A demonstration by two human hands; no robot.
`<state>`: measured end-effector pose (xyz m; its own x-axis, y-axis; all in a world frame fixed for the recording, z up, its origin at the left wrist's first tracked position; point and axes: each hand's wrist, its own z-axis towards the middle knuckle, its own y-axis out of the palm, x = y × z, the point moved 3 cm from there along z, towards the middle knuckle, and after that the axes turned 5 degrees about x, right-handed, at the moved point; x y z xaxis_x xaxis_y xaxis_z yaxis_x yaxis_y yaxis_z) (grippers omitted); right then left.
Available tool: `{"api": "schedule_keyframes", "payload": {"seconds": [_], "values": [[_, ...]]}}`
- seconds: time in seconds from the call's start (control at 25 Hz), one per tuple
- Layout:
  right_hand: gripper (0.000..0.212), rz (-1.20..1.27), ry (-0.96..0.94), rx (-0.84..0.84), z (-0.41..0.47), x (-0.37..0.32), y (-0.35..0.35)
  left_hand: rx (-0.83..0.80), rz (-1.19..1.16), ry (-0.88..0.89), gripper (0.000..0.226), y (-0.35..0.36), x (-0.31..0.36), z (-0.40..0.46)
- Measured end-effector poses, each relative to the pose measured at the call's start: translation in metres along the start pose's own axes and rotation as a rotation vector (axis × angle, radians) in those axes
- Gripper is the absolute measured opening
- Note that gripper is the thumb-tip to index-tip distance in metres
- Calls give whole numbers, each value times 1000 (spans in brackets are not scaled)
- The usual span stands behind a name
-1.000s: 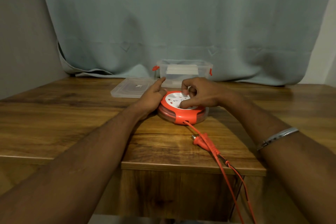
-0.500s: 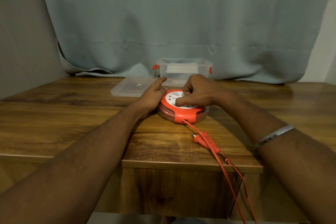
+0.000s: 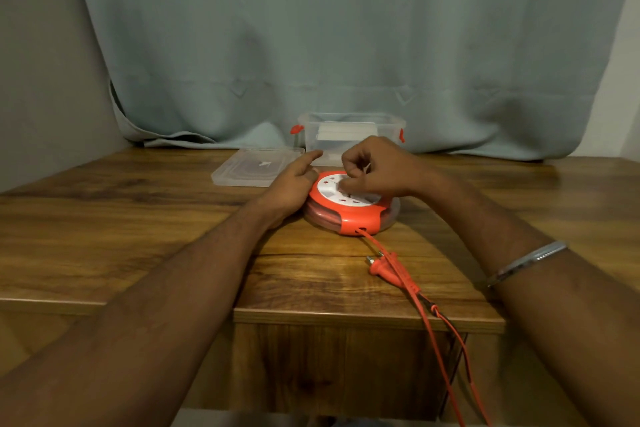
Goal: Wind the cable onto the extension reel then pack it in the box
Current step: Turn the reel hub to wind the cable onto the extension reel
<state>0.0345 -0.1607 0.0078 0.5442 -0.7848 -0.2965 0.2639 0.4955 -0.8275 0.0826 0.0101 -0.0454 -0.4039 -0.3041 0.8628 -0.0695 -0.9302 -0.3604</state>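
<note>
A: Left hand (image 3: 294,185) rests against the reel's (image 3: 349,206) rim, fingers relaxed. The right hand (image 3: 375,166) sits curled on the white socket face.

B: Gripping something?

A: Can't tell. The cable (image 3: 412,295) trails off the table (image 3: 138,218) edge, plug (image 3: 384,265) lying on top; the box (image 3: 349,132) stands open behind, lid (image 3: 258,166) beside it.

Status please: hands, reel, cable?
Left hand steadies reel. Right hand curled on its white top. Cable hangs over table edge, plug on table. Box open behind.
</note>
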Motion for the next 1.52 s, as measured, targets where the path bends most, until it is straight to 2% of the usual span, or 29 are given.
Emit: {"api": "schedule_keyframes", "payload": {"seconds": [0.08, 0.24, 0.36, 0.56, 0.76, 0.88, 1.4, 1.52], "values": [[25, 96, 1, -25, -3, 5, -8, -5, 1, -9, 45, 0, 2, -1], [58, 141, 111, -137, -7, 19, -16, -19, 2, 4, 43, 0, 2, -1], [59, 150, 152, -187, -9, 26, -17, -47, -19, 13, 42, 0, 3, -3], [61, 194, 150, -181, -11, 25, -16, -50, -1, 14, 41, 1, 4, -3], [55, 65, 138, -103, -11, 13, -12, -38, -10, 1, 41, 2, 0, 0], [48, -48, 112, -111, -7, 7, -6, -25, -5, 16, 40, 1, -2, 1], [65, -247, 151, -37, -2, -4, 4, -6, 11, 19, 41, 0, 1, 0], [62, -249, 182, 17, -2, -7, 5, 1, 19, 26, 44, 0, 4, -3]]}}
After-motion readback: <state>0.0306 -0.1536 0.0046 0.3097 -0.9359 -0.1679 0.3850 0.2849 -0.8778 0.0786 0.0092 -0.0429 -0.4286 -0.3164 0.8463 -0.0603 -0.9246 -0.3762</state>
